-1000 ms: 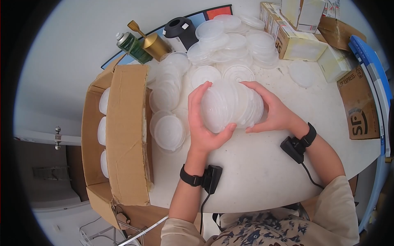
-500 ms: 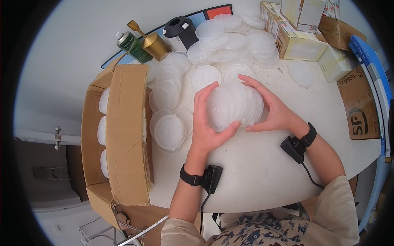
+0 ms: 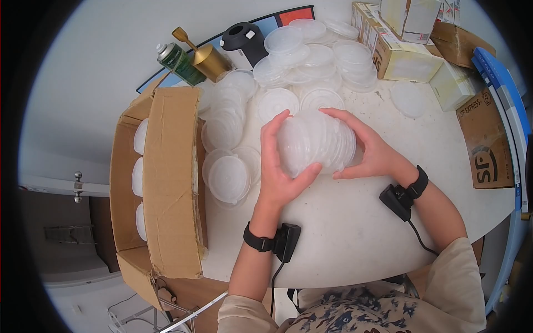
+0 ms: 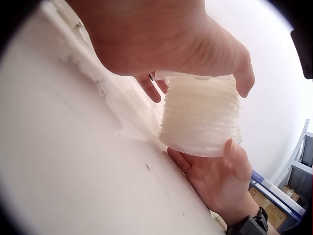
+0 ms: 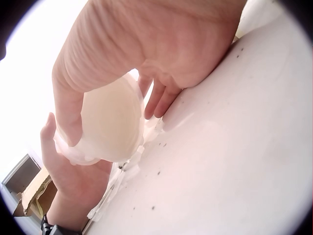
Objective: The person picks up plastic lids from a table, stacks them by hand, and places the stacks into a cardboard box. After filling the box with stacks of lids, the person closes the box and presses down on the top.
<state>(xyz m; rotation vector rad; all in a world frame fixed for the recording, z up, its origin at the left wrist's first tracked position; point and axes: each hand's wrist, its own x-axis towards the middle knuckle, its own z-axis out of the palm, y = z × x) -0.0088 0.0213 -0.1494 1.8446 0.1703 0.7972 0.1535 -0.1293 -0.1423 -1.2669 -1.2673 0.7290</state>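
Note:
Between the two hands is a stack of translucent round plastic lids (image 3: pixel 316 141), turned on its side over the white table (image 3: pixel 355 233). My left hand (image 3: pixel 276 180) grips the left end, thumb along the near rim and fingers around the far side. At the opposite end my right hand (image 3: pixel 376 156) curls round the lids in the same way. The left wrist view shows the stacked rims (image 4: pixel 200 115) pressed closely together between both palms. In the right wrist view, a broad pale lid face (image 5: pixel 112 120) shows under the right hand, close to the tabletop.
Loose lids (image 3: pixel 222 130) lie in overlapping rows left of the hands, with larger piles (image 3: pixel 311 61) behind. An open cardboard box (image 3: pixel 173 183) holding white round items stands at left. A green can (image 3: pixel 180 64), gold container (image 3: pixel 211 64) and cartons (image 3: pixel 408 61) line the back.
My left hand has shifted slightly right, and the stack looks shorter and more compact. My right fingers rose a little along the far rims, then came back down.

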